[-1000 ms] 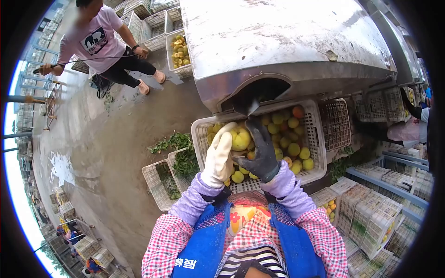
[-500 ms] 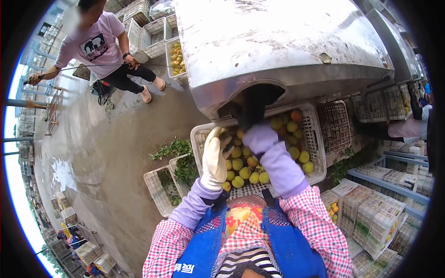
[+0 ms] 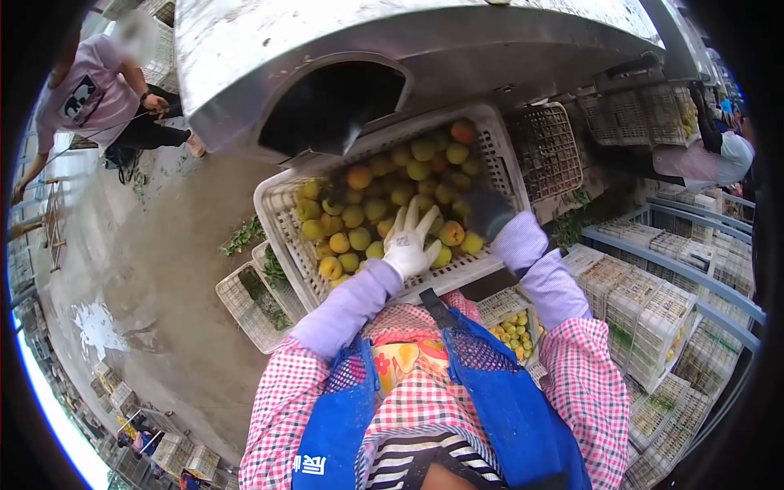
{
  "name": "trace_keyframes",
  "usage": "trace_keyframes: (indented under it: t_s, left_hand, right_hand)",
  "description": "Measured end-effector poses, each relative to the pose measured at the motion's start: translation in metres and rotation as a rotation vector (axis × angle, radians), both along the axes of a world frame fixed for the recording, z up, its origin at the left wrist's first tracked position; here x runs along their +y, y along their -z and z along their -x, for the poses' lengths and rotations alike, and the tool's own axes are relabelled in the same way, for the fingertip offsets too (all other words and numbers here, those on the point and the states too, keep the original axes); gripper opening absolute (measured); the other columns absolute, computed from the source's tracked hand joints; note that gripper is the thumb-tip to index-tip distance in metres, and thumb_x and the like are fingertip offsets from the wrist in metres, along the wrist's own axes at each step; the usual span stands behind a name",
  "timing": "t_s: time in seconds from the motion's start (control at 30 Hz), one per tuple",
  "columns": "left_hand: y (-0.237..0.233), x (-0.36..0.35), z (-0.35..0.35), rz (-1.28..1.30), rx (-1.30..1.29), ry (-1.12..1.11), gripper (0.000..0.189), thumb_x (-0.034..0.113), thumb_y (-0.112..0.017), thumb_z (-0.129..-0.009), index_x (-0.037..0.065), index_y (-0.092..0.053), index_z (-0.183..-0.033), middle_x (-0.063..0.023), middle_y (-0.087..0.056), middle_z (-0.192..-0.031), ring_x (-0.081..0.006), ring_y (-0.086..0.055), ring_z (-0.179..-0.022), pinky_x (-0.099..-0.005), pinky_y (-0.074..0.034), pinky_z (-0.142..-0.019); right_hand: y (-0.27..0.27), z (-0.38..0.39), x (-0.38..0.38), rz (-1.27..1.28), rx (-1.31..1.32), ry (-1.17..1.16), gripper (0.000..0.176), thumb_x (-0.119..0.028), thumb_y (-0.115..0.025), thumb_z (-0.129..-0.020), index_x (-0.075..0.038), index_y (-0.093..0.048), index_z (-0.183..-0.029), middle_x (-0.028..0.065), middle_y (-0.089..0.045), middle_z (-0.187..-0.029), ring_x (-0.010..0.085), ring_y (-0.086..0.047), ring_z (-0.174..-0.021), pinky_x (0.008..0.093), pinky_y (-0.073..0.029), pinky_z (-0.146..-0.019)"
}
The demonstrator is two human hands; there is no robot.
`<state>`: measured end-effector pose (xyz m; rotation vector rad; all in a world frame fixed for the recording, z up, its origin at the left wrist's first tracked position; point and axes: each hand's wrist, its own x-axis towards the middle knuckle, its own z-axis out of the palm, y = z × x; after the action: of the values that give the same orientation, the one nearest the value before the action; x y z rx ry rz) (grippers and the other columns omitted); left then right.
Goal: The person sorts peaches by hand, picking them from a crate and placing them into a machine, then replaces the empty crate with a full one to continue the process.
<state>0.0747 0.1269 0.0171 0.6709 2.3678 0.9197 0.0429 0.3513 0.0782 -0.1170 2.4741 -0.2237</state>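
Note:
Round yellow-green and orange fruits [image 3: 353, 216] fill much of a white plastic crate [image 3: 287, 282], which sits under the opening of a metal machine. My left hand [image 3: 410, 243], in a white glove, rests on the fruits near the crate's front side with its fingers spread and nothing gripped. At the crate's right end is my right hand [image 3: 487, 214] in a dark glove, smeared by motion. Its fingers cannot be made out, nor whether it touches fruit.
The metal machine [image 3: 408, 28] with a dark opening [image 3: 335, 102] overhangs the crate. A brown crate [image 3: 554, 151] stands to the right, near stacked crates [image 3: 633, 302] and blue rails [image 3: 678, 269]. A person [image 3: 98, 90] stands at left; another person [image 3: 702, 159] is at far right.
My right hand has come out from the machine's opening to the crate's right end. My left hand has moved from the crate's left side onto the fruits. The view has shifted.

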Motion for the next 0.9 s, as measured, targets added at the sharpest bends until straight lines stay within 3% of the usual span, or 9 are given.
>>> trace_keyframes:
  t_s: [0.1, 0.2, 0.33, 0.37, 0.43, 0.5, 0.63, 0.77, 0.9]
  left_hand:
    - [0.044, 0.025, 0.008, 0.024, 0.236, 0.223, 0.060, 0.035, -0.069, -0.090, 0.018, -0.054, -0.145, -0.0204, -0.045, -0.152, -0.0433, -0.043, -0.139, -0.0493, -0.043, -0.113]
    - [0.034, 0.017, 0.021, -0.096, 0.085, 0.021, 0.048, 0.028, -0.067, -0.090, 0.014, -0.061, -0.136, -0.0203, -0.056, -0.140, -0.0395, -0.051, -0.131, -0.0470, -0.047, -0.108]
    - [-0.015, -0.044, 0.036, -0.975, -1.179, -0.558, 0.042, 0.025, -0.059, -0.095, 0.005, -0.061, -0.132, -0.0164, -0.066, -0.122, -0.0332, -0.064, -0.116, -0.0412, -0.055, -0.097]
    - [-0.071, -0.045, 0.037, -0.849, -1.034, -0.474, 0.040, 0.023, -0.054, -0.098, 0.001, -0.060, -0.131, -0.0159, -0.065, -0.124, -0.0310, -0.065, -0.116, -0.0409, -0.054, -0.098]
    - [-0.099, -0.056, 0.041, -0.670, -0.035, 0.016, 0.039, 0.021, -0.044, -0.105, -0.004, -0.058, -0.131, -0.0153, -0.064, -0.129, -0.0280, -0.065, -0.116, -0.0412, -0.053, -0.098]
    - [-0.113, -0.066, 0.036, -0.789, -0.260, -0.177, 0.041, 0.020, -0.055, -0.103, -0.006, -0.057, -0.134, -0.0175, -0.064, -0.130, -0.0265, -0.064, -0.115, -0.0379, -0.050, -0.100]
    - [-0.145, -0.086, 0.040, -0.903, -0.582, -0.521, 0.047, 0.032, -0.049, -0.107, -0.006, -0.058, -0.133, -0.0149, -0.066, -0.127, -0.0229, -0.064, -0.114, -0.0353, -0.049, -0.100]
    - [-0.175, -0.106, 0.051, -0.940, -0.621, -0.659, 0.038, 0.026, -0.052, -0.107, -0.004, -0.061, -0.129, -0.0117, -0.068, -0.121, -0.0185, -0.064, -0.111, -0.0340, -0.048, -0.102]
    - [-0.182, -0.127, 0.076, -0.815, -0.341, -0.614, 0.035, 0.025, -0.049, -0.108, -0.002, -0.066, -0.124, -0.0090, -0.068, -0.121, -0.0168, -0.062, -0.112, -0.0328, -0.047, -0.103]
  right_hand:
    - [0.065, -0.052, 0.002, 0.077, -0.177, 0.018, 0.062, -0.037, -0.079, -0.078, -0.014, -0.061, -0.133, 0.0164, -0.067, -0.127, 0.0364, -0.065, -0.115, 0.0469, -0.053, -0.095]
    - [0.079, -0.053, -0.004, 0.149, -0.177, 0.055, 0.076, -0.037, -0.084, -0.073, -0.011, -0.055, -0.138, 0.0198, -0.063, -0.131, 0.0380, -0.061, -0.120, 0.0459, -0.052, -0.100]
    - [0.024, -0.056, -0.023, 1.046, 0.032, 0.671, 0.071, -0.025, -0.090, -0.072, -0.002, -0.056, -0.131, 0.0175, -0.063, -0.126, 0.0325, -0.063, -0.120, 0.0414, -0.049, -0.105]
    - [0.009, -0.055, -0.045, 1.381, 0.067, 0.799, 0.069, -0.030, -0.089, -0.074, -0.002, -0.059, -0.129, 0.0157, -0.061, -0.127, 0.0292, -0.059, -0.123, 0.0403, -0.046, -0.106]
    - [-0.007, -0.046, -0.064, 1.282, 0.259, 0.593, 0.067, -0.031, -0.087, -0.076, -0.003, -0.060, -0.130, 0.0169, -0.060, -0.131, 0.0299, -0.057, -0.126, 0.0410, -0.047, -0.106]
    - [-0.030, -0.034, -0.074, 1.022, 0.545, 0.300, 0.066, -0.033, -0.083, -0.080, -0.004, -0.062, -0.135, 0.0179, -0.058, -0.134, 0.0324, -0.056, -0.127, 0.0424, -0.047, -0.105]
    - [-0.086, -0.025, -0.105, 1.024, 0.580, 0.352, 0.069, -0.028, -0.082, -0.082, -0.004, -0.057, -0.141, 0.0204, -0.057, -0.136, 0.0355, -0.059, -0.125, 0.0419, -0.049, -0.105]
    - [-0.106, -0.011, -0.135, 0.986, 0.645, 0.290, 0.077, -0.028, -0.085, -0.079, -0.002, -0.052, -0.144, 0.0212, -0.057, -0.136, 0.0365, -0.060, -0.126, 0.0427, -0.052, -0.103]
    - [-0.114, 0.018, -0.154, 0.986, 0.550, 0.398, 0.082, -0.034, -0.086, -0.075, -0.003, -0.053, -0.143, 0.0212, -0.056, -0.139, 0.0408, -0.057, -0.126, 0.0456, -0.049, -0.105]
